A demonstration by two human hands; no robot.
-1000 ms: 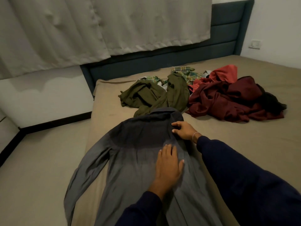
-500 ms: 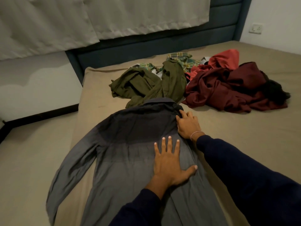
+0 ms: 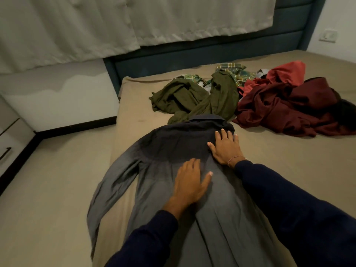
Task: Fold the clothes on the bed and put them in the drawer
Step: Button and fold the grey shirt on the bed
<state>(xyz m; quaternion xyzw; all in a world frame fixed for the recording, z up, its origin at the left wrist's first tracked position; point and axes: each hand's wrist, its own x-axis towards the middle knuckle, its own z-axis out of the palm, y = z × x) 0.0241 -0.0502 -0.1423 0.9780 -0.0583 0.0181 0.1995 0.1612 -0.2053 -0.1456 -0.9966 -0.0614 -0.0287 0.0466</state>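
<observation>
The grey shirt [image 3: 169, 170] lies flat on the bed [image 3: 289, 170], its long axis running straight away from the person, collar far. Both hands press it with flat, relaxed fingers, gripping nothing: the left hand [image 3: 189, 182] mid-back, the right hand [image 3: 225, 147] just beyond, by the far shoulder. The 1 spread sleeve [image 3: 109, 184] trails left of the left hand, which is nearer.

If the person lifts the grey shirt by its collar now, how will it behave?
The grey shirt looks thin and floppy: its sleeve droops over the bed edge, so it would likely hang limp. It probably weighs little. Both hands, left hand and right hand, lie flat on it, and creases show, so pushing would likely bunch it.
</observation>
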